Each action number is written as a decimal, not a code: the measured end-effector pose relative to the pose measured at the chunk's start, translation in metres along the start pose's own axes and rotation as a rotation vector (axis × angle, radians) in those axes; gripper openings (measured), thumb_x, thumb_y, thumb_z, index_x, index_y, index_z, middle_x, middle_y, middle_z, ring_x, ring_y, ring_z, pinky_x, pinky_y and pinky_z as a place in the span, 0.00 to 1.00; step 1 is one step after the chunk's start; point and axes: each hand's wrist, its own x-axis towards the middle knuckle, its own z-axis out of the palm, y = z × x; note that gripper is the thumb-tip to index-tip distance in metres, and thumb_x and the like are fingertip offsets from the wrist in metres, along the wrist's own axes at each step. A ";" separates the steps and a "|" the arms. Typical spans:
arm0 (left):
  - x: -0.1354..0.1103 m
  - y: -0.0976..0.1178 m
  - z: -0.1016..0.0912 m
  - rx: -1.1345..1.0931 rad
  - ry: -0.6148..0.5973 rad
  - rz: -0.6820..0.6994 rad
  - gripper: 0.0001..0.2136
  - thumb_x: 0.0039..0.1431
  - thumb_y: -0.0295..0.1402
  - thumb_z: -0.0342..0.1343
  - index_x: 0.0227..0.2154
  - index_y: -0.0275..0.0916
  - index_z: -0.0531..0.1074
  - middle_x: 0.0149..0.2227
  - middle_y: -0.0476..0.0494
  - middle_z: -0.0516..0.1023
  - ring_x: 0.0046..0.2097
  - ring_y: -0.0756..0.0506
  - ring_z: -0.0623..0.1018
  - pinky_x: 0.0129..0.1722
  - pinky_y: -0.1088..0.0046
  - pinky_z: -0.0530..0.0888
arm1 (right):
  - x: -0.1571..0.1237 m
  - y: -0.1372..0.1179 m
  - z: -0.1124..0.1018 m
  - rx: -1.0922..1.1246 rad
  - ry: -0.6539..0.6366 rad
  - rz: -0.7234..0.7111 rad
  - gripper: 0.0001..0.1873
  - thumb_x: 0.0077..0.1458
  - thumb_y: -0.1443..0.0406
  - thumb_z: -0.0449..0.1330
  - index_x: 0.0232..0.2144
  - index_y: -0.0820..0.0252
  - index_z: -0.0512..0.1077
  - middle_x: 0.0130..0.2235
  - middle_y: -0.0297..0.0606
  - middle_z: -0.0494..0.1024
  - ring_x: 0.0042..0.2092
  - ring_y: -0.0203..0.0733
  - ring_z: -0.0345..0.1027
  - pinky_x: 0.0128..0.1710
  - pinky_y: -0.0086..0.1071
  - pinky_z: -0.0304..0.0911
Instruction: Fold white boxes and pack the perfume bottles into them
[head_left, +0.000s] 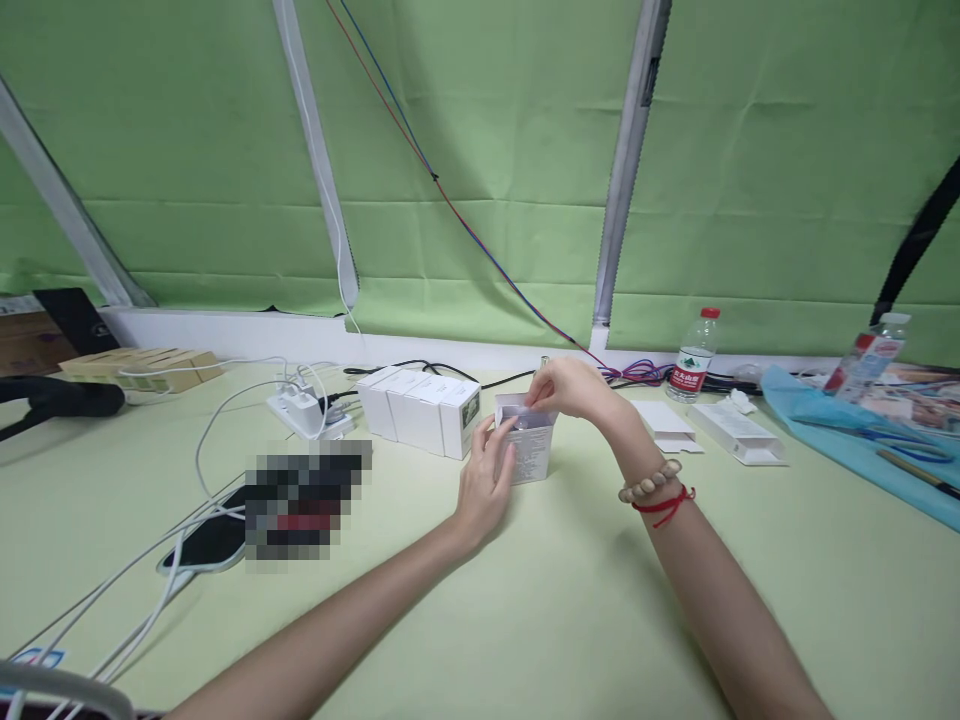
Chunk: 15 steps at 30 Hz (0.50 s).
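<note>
A small white carton point(531, 458) with printed text stands upright on the table, its top open. My left hand point(484, 480) grips it from the left side, with fingertips over the near rim. Above the opening, my right hand point(568, 388) bends down with thumb and fingers pinched together at the back edge. What those fingers pinch is hidden, and the carton's contents do not show clearly. Just left of my left hand sits a row of several closed white boxes point(409, 408).
A power strip point(307, 408) with white cables stands left, near a dark phone-like device point(206, 535) and a blurred patch. Right are opened white box parts point(739, 435), a red-capped bottle point(691, 360), another bottle point(874, 355) and a blue sheet point(832, 440). Yellow boxes point(142, 368) lie far left.
</note>
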 end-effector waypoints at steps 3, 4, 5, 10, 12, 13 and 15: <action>0.000 0.001 -0.001 -0.059 0.018 0.012 0.18 0.65 0.39 0.40 0.58 0.50 0.55 0.58 0.42 0.56 0.57 0.43 0.63 0.50 0.64 0.66 | 0.000 0.003 0.001 0.037 -0.012 -0.004 0.07 0.44 0.70 0.64 0.29 0.55 0.78 0.28 0.29 0.78 0.31 0.32 0.70 0.22 0.22 0.52; 0.000 0.001 -0.001 -0.087 0.023 0.011 0.19 0.65 0.39 0.40 0.59 0.50 0.53 0.58 0.42 0.56 0.56 0.43 0.63 0.51 0.64 0.66 | 0.001 0.004 0.001 0.047 -0.034 0.001 0.07 0.44 0.70 0.64 0.29 0.55 0.78 0.28 0.28 0.78 0.30 0.32 0.70 0.22 0.22 0.52; 0.000 0.001 0.000 -0.116 0.027 0.002 0.20 0.65 0.39 0.40 0.60 0.49 0.51 0.58 0.42 0.56 0.56 0.43 0.64 0.51 0.64 0.66 | 0.001 0.004 0.002 0.053 -0.062 0.015 0.08 0.43 0.70 0.65 0.30 0.56 0.78 0.28 0.28 0.77 0.30 0.31 0.69 0.22 0.22 0.53; 0.000 -0.003 0.002 -0.167 0.033 -0.050 0.19 0.65 0.39 0.41 0.58 0.49 0.51 0.56 0.43 0.59 0.51 0.45 0.67 0.49 0.65 0.67 | 0.003 0.007 0.005 0.056 -0.130 0.054 0.09 0.42 0.71 0.65 0.30 0.58 0.77 0.28 0.28 0.77 0.28 0.30 0.69 0.22 0.21 0.55; 0.001 -0.003 0.002 -0.154 0.025 -0.060 0.17 0.65 0.39 0.41 0.55 0.47 0.55 0.53 0.43 0.62 0.49 0.45 0.68 0.48 0.65 0.68 | 0.004 0.009 0.006 0.089 -0.147 0.045 0.10 0.41 0.71 0.65 0.31 0.58 0.77 0.28 0.29 0.77 0.28 0.31 0.69 0.23 0.20 0.55; 0.001 -0.003 0.002 -0.145 0.018 -0.065 0.16 0.65 0.39 0.41 0.53 0.46 0.57 0.51 0.43 0.63 0.48 0.45 0.69 0.48 0.64 0.68 | 0.004 0.010 0.006 0.107 -0.164 0.046 0.10 0.41 0.71 0.65 0.31 0.59 0.77 0.28 0.29 0.77 0.28 0.31 0.69 0.23 0.20 0.56; 0.001 -0.002 0.001 -0.128 0.002 -0.071 0.14 0.65 0.39 0.41 0.51 0.45 0.59 0.48 0.43 0.64 0.47 0.44 0.70 0.47 0.64 0.69 | 0.004 0.012 0.005 0.148 -0.201 0.036 0.10 0.43 0.71 0.64 0.32 0.59 0.77 0.29 0.30 0.77 0.29 0.31 0.70 0.23 0.20 0.56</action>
